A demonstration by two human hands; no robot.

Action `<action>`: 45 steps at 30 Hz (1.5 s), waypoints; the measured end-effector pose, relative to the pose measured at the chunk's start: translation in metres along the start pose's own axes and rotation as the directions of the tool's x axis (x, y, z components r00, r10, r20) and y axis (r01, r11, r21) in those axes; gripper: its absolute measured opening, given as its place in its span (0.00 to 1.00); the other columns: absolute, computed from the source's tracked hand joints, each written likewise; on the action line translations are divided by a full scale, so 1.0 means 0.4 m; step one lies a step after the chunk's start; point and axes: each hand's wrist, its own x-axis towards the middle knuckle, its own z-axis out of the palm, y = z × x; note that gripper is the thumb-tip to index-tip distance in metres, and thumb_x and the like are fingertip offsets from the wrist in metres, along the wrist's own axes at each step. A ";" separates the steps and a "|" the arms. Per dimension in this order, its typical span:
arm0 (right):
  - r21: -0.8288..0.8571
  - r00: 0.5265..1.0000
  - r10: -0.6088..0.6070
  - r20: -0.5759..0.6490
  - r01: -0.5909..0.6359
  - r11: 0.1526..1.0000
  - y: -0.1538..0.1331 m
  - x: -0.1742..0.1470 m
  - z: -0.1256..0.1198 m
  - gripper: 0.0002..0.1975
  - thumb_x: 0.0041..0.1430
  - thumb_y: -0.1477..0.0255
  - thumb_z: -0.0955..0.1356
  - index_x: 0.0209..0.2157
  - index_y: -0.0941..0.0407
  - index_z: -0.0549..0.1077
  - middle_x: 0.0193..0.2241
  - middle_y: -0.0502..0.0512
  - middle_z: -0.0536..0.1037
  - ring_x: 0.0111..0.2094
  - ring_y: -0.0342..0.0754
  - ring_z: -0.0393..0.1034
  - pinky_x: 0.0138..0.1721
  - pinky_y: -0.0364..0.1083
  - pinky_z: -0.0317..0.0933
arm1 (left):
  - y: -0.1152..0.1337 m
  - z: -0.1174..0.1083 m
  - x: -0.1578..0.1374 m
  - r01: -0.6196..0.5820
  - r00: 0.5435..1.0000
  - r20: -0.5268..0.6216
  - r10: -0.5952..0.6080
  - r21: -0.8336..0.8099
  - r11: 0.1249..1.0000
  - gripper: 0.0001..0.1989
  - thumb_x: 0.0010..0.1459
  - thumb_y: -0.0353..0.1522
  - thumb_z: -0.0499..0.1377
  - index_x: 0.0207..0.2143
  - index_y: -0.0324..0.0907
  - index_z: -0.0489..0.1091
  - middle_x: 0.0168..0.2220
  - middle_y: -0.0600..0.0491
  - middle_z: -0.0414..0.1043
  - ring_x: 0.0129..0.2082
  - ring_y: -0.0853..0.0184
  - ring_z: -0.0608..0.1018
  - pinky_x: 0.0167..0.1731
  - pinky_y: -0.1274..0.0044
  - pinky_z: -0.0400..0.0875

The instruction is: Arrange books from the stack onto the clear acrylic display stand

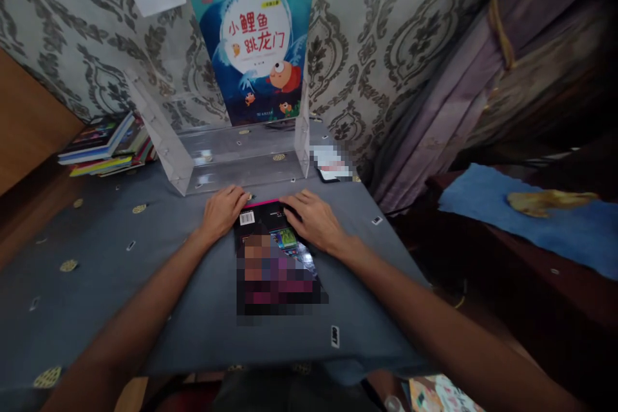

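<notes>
Two hands, apart: left hand (224, 210) and right hand (313, 220), each placed at one far corner of one black book (263, 217). Whether either grips it cannot be told. Black book lies flat on one table (203, 322), between near and far edges. Beyond it: one clear stand (244, 172); one blue book (261, 32), upright, at the far edge. Far edge, left: one stack of books (109, 145). Far right corner: one blurred item (333, 164).

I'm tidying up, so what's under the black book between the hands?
Gray tablecloth shows around the book, and probably continues beneath; anything directly under it is covered.
</notes>
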 end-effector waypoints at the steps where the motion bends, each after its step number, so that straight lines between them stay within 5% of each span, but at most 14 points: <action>1: -0.002 1.000 -0.011 0.014 0.011 1.000 0.008 0.000 0.008 0.12 0.66 0.74 0.63 0.47 0.56 0.76 0.40 0.58 0.80 0.44 0.54 0.70 0.48 0.51 0.64 | -0.003 0.001 0.000 0.001 1.000 -0.001 -0.001 -0.018 1.000 0.17 0.71 0.39 0.47 0.38 0.43 0.72 0.37 0.50 0.73 0.39 0.62 0.76 0.35 0.74 0.63; 19: 0.085 1.000 -0.012 0.006 0.011 0.996 0.037 -0.001 0.029 0.14 0.65 0.76 0.63 0.48 0.56 0.76 0.42 0.59 0.79 0.44 0.55 0.70 0.48 0.54 0.65 | -0.001 -0.003 -0.004 0.016 0.999 0.053 -0.012 -0.073 0.997 0.15 0.70 0.40 0.48 0.41 0.43 0.72 0.41 0.49 0.73 0.42 0.61 0.75 0.39 0.74 0.65; 25: 0.060 0.998 -0.009 0.063 0.005 0.998 0.029 -0.004 0.027 0.17 0.66 0.71 0.62 0.52 0.59 0.74 0.51 0.63 0.77 0.50 0.58 0.68 0.53 0.58 0.63 | -0.003 0.001 -0.008 -0.008 1.000 0.010 0.010 -0.109 0.994 0.15 0.70 0.41 0.50 0.40 0.43 0.72 0.40 0.49 0.73 0.42 0.61 0.75 0.39 0.73 0.66; 34: 0.016 0.989 -0.024 0.144 0.022 1.000 0.012 -0.006 0.017 0.26 0.63 0.59 0.68 0.58 0.58 0.70 0.61 0.66 0.69 0.60 0.60 0.63 0.58 0.60 0.58 | 0.004 -0.003 -0.032 -0.282 0.959 -0.024 0.282 -0.164 0.945 0.18 0.65 0.46 0.54 0.46 0.42 0.71 0.47 0.47 0.73 0.48 0.57 0.71 0.50 0.66 0.66; 45: 0.106 0.989 -0.028 0.147 0.012 0.994 0.025 -0.004 0.023 0.30 0.61 0.57 0.69 0.61 0.54 0.65 0.58 0.63 0.71 0.57 0.61 0.64 0.56 0.61 0.59 | 0.009 0.006 -0.035 -0.306 0.952 -0.033 0.305 -0.184 0.934 0.20 0.65 0.46 0.55 0.50 0.42 0.70 0.48 0.45 0.72 0.47 0.57 0.72 0.50 0.64 0.68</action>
